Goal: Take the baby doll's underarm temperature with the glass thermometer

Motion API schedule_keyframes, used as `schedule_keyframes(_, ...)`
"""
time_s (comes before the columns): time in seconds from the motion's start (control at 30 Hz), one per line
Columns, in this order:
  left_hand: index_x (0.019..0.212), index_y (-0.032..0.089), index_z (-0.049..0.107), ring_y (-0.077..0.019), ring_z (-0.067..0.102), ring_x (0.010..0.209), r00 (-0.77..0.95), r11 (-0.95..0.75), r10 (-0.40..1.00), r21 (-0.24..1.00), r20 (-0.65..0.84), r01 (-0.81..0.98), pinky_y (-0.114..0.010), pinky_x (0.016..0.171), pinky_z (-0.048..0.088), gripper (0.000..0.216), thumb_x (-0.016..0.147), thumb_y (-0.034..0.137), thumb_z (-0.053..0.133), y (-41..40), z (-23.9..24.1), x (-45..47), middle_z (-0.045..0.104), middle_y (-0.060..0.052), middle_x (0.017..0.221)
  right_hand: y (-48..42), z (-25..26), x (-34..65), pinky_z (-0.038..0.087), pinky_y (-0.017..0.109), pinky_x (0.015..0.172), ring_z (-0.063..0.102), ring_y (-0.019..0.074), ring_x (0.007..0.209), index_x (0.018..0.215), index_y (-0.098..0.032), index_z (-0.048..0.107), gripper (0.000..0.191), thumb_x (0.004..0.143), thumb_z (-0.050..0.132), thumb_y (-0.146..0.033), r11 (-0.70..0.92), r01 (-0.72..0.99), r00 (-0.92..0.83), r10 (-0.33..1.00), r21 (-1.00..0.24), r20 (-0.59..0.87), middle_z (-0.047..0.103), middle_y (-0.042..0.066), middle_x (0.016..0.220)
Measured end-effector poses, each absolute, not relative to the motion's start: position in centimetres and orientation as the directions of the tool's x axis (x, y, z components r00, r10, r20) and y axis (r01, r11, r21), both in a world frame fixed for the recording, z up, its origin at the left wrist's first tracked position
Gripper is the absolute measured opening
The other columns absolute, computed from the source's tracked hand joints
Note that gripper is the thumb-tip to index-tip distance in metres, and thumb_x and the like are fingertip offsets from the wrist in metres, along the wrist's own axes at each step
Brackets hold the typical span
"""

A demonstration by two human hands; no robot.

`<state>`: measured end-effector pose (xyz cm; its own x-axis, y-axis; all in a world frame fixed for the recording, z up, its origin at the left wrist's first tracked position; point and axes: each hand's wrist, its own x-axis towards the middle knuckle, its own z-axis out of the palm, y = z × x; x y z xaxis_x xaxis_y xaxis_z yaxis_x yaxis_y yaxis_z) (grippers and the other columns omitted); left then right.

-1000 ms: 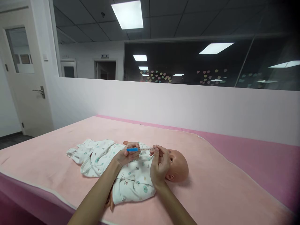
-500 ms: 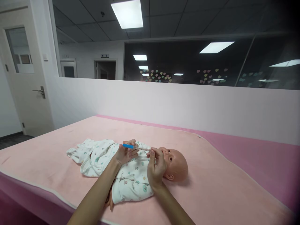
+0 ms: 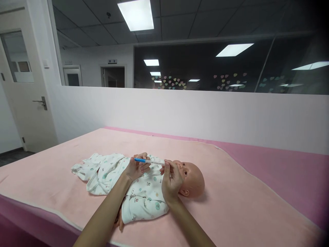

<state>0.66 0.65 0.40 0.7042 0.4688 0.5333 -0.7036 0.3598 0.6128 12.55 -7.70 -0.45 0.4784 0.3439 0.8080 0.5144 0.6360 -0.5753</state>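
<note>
Fingers of the left hand (image 3: 135, 169) pinch the blue end of a thin thermometer (image 3: 149, 161), right hand (image 3: 171, 178) pinches the clear tip, so it's held level just above the baby doll (image 3: 144, 185) lying on the pink mat (image 3: 231, 206), both forearms reaching in.

Head-worn camera looks forward, slightly down, seemingly close over the bed (image 3: 231, 192).

Both hands, left hand (image 3: 135, 169) and right hand (image 3: 171, 179), hold a thermometer (image 3: 149, 161) above the doll (image 3: 144, 185).

soft matt cloth blanket (image 3: 231, 192); printed cotton romper (image 3: 144, 193) (doll head (image 3: 194, 180) smooth, slightly glossy plastic).
</note>
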Motion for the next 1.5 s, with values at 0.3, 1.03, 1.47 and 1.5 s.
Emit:
schedule_keyframes(0.3, 0.065, 0.014, 0.05, -0.0026, 0.027, 0.04, 0.712, 0.311, 0.475, 0.658, 0.517, -0.685, -0.016, 0.039, 0.021, 0.047, 0.05, 0.053, 0.071, 0.52, 0.49, 0.74, 0.032, 0.007, 0.05, -7.8, -0.11, 12.64, 0.045, 0.02, 0.043, 0.052, 0.0076, 0.046, 0.079, -0.017, 0.053, 0.014, 0.084, 0.044, -0.026, 0.691, 0.444, 0.473, 0.36, -0.571, 0.804, 0.056, -0.002, 0.062)
schedule_keyframes(1.03, 0.067, 0.012, 0.057, -0.0025, 0.031, 0.042, 0.68, 0.241, 0.548, 0.687, 0.487, -0.685, -0.016, 0.042, 0.02, 0.04, 0.05, 0.043, 0.076, 0.22, 0.6, 0.9, 0.038, 0.006, 0.049, -7.92, 0.49, 12.5, 0.043, 0.018, 0.04, 0.05, 0.0055, 0.042, 0.079, -0.017, 0.047, 0.015, 0.087, 0.038, -0.025, 0.733, 0.393, 0.493, 0.342, -0.556, 0.8, 0.054, -0.003, 0.061)
schedule_keyframes(1.47, 0.067, 0.012, 0.058, -0.0023, 0.032, 0.042, 0.676, 0.262, 0.572, 0.677, 0.465, -0.687, -0.017, 0.042, 0.02, 0.037, 0.048, 0.038, 0.078, 0.08, 0.65, 0.8, 0.037, 0.007, 0.049, -7.92, 0.52, 12.45, 0.042, 0.017, 0.04, 0.049, 0.0047, 0.042, 0.08, -0.017, 0.047, 0.014, 0.088, 0.037, -0.022, 0.729, 0.421, 0.478, 0.328, -0.54, 0.815, 0.054, -0.004, 0.062)
schedule_keyframes(1.5, 0.067, 0.012, 0.058, -0.0023, 0.032, 0.042, 0.674, 0.264, 0.574, 0.674, 0.465, -0.69, -0.017, 0.042, 0.02, 0.038, 0.048, 0.038, 0.078, 0.08, 0.69, 0.81, 0.037, 0.007, 0.049, -7.96, 0.56, 12.42, 0.042, 0.017, 0.04, 0.049, 0.0047, 0.042, 0.079, -0.017, 0.047, 0.014, 0.088, 0.037, -0.022, 0.727, 0.427, 0.474, 0.327, -0.538, 0.818, 0.054, -0.004, 0.062)
